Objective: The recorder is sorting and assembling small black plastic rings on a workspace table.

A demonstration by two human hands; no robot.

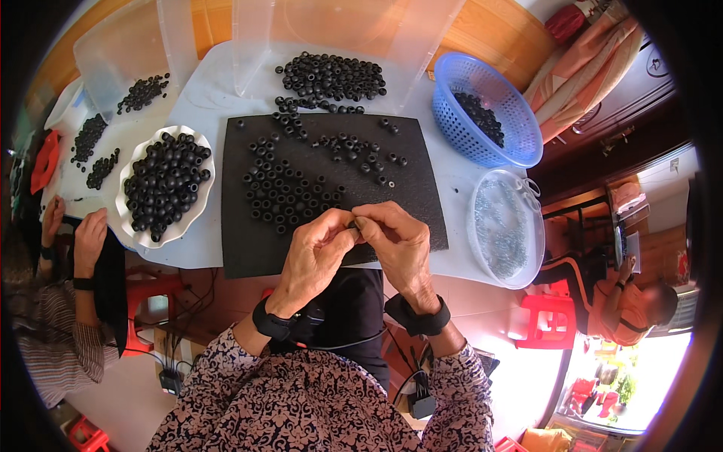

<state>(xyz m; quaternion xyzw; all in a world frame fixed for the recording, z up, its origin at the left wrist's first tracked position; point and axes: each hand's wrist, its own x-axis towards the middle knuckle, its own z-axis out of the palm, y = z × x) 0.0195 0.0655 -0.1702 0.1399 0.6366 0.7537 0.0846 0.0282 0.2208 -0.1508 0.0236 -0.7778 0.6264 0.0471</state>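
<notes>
Right now your left hand (320,245) and right hand (395,245) meet at the fingertips, both closed in a pinch on one small dark bead (352,224), mostly covered by your fingers. You hold it over the near edge of a black mat (418,173). Black beads (282,192) are spread on the mat, thick on the left side and loose toward the top. The mat lies on a pale table (459,203). To the left, a white plate (184,224) with a wavy rim is piled with more beads. To the right stand a blue basket (501,154) with beads in it and a clear tub (531,226) of tiny see-through bits. Past the mat, a big bead heap (331,75) sits at a clear bin (339,22), near a wooden wall (497,38). On your far left, another person's hands (90,237) rest by the table's edge. Off to the right are a red stool (546,320), a person in orange (621,313) and a bright opening (678,377).
</notes>
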